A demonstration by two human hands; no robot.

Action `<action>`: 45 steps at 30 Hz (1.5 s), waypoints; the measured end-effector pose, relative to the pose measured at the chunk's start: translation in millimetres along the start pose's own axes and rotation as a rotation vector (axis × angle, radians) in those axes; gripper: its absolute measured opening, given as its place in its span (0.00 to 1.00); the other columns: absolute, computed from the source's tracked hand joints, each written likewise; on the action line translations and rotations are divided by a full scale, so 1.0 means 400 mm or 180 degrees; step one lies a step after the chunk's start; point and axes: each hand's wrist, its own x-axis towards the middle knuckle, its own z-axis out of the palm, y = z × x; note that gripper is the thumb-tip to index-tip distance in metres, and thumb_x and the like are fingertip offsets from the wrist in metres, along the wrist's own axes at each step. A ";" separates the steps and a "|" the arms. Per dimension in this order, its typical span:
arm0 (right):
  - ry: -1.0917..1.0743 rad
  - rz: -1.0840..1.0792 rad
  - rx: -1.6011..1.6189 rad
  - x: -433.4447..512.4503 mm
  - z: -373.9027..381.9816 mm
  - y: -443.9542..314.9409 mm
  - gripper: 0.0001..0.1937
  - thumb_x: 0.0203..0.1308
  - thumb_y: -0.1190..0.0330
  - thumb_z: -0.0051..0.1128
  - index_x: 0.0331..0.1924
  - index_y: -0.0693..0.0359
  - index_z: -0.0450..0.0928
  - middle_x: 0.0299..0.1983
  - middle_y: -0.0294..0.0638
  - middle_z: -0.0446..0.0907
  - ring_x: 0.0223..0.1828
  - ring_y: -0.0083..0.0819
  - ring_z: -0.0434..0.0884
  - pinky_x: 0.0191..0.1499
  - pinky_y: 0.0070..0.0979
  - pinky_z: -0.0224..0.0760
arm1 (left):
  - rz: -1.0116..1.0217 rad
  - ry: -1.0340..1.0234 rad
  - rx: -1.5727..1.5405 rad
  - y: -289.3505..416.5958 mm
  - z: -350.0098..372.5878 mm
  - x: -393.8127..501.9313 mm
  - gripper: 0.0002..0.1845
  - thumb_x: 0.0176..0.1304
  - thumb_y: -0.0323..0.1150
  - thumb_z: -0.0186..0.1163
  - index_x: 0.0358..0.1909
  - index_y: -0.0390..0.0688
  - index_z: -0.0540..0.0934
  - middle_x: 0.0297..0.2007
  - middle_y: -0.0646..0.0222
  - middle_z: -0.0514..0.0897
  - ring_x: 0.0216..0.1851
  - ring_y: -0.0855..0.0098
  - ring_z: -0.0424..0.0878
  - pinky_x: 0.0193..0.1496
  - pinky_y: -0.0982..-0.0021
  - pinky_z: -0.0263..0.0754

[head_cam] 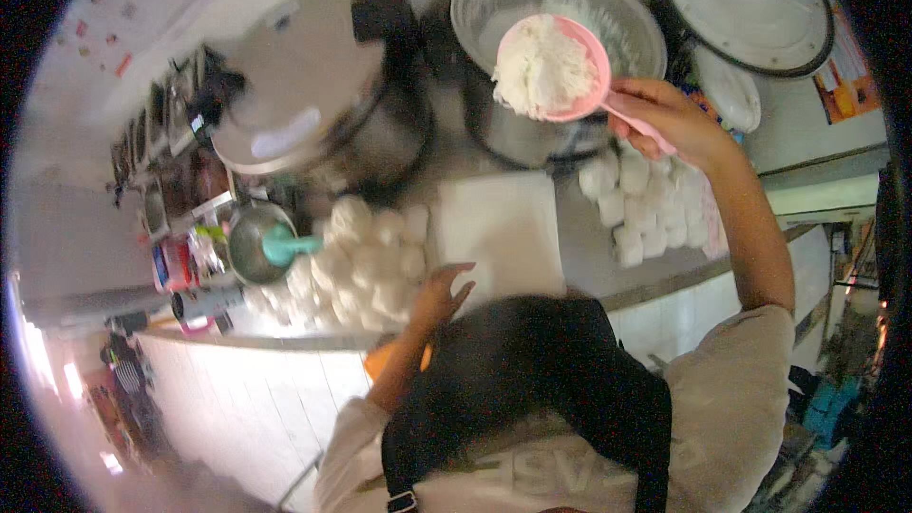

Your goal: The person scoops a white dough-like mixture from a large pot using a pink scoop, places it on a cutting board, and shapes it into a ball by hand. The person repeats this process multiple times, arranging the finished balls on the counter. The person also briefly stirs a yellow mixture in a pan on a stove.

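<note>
My right hand (659,117) is closed around the handle of a pink plastic scoop (602,64), heaped with a white, crumbly, rice-like food (545,68). The scoop is held up over the near side of a large round metal pot (474,3), whose inner wall carries white residue. My left hand (442,292), fingers apart, is at the left edge of a white square sheet or board (499,228) on the counter. Whether its fingertips touch that surface cannot be told. Many white wrapped bundles (370,256) are piled just left of the hand.
More white bundles (645,206) lie in rows at right. A large lidded cooker (306,78) stands at back left. A metal bowl (246,246) with a teal scoop (281,245) is at left. A round lid (748,7) stands open behind the pot. The counter's front edge (670,292) runs before me.
</note>
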 end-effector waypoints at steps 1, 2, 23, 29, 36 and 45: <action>-0.0149 0.0240 0.0171 -0.035 0.032 0.048 0.19 0.74 0.49 0.59 0.45 0.58 0.79 0.28 0.27 0.75 0.19 0.13 0.67 0.18 0.17 0.57 | 0.0164 -0.0118 0.0383 -0.013 0.028 -0.034 0.23 0.66 0.37 0.70 0.62 0.51 0.80 0.60 0.62 0.83 0.63 0.57 0.79 0.67 0.57 0.76; -0.0304 0.0467 0.0359 -0.063 0.062 0.101 0.19 0.74 0.49 0.59 0.47 0.58 0.78 0.29 0.27 0.75 0.19 0.13 0.66 0.18 0.17 0.56 | 0.0247 -0.0233 0.0171 -0.020 0.045 -0.062 0.24 0.64 0.37 0.71 0.62 0.51 0.80 0.60 0.62 0.83 0.65 0.55 0.78 0.69 0.55 0.73; 0.0334 -0.1745 -0.4111 -0.066 0.504 0.874 0.36 0.64 0.69 0.53 0.79 0.48 0.61 0.38 0.38 0.75 0.34 0.33 0.81 0.26 0.29 0.83 | 0.1319 -0.0118 0.0794 -0.090 0.114 -0.118 0.22 0.67 0.46 0.66 0.63 0.59 0.82 0.71 0.70 0.73 0.76 0.59 0.66 0.81 0.50 0.57; 0.0655 -0.1490 -0.4681 -0.026 0.542 0.903 0.37 0.66 0.67 0.51 0.81 0.47 0.57 0.37 0.37 0.75 0.34 0.28 0.81 0.22 0.25 0.82 | 0.1413 -0.0137 0.1154 -0.106 0.132 -0.118 0.21 0.68 0.48 0.65 0.62 0.61 0.83 0.70 0.71 0.75 0.75 0.60 0.67 0.81 0.51 0.57; 0.0474 -0.1408 -0.3416 -0.013 0.525 0.848 0.35 0.63 0.74 0.54 0.78 0.51 0.65 0.34 0.40 0.73 0.33 0.37 0.80 0.30 0.34 0.80 | 0.1063 -0.0303 0.1101 -0.126 0.146 -0.124 0.23 0.68 0.48 0.62 0.64 0.68 0.81 0.69 0.74 0.77 0.73 0.59 0.69 0.76 0.48 0.59; 0.1879 -0.0841 -0.2811 -0.086 0.444 0.840 0.31 0.69 0.67 0.54 0.77 0.48 0.66 0.47 0.49 0.82 0.48 0.51 0.82 0.50 0.50 0.76 | 0.1020 0.0015 0.0749 -0.103 0.128 -0.103 0.17 0.61 0.38 0.66 0.53 0.59 0.85 0.60 0.75 0.82 0.67 0.62 0.73 0.70 0.50 0.65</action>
